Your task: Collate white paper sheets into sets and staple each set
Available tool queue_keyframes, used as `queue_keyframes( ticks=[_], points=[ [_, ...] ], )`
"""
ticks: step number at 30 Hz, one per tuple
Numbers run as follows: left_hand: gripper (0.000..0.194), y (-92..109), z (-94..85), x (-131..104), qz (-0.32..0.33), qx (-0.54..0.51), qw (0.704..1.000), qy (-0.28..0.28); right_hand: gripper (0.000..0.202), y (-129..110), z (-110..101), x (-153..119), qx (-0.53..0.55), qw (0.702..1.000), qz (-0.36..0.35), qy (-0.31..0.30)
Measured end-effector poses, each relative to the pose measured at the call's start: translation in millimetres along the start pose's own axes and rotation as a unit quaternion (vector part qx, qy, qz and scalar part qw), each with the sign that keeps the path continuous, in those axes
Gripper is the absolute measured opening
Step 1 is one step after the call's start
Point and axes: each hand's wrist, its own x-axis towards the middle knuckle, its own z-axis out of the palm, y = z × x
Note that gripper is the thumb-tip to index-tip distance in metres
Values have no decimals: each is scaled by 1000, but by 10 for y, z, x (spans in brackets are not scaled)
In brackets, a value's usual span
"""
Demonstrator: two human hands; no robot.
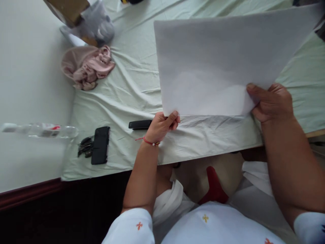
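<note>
From the left came a bottle (49, 130), pink fabric (88, 67), a phone (100, 146) and a black block (139, 125), its end hidden by the left hand (161, 125), which pinched the white sheet (215, 64) above the green cloth (129, 79) it partly hid; the right hand (275, 101) clamped the sheet's near edge

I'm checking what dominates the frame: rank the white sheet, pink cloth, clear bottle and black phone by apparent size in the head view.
1. White sheet
2. Pink cloth
3. Clear bottle and black phone: too close to rank; the bottle looks longer, the phone wider.
</note>
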Motion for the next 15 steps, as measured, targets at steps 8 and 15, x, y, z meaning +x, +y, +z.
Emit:
queue_keyframes(
  ticks=[8,15],
  points=[
    [45,-2,47,-3,22,-44,999,13,38,45,-30,49,15,1000,-11,-15],
    [45,24,79,-3,13,-82,996,16,37,46,-19,45,20,1000,-13,-15]
  ],
)
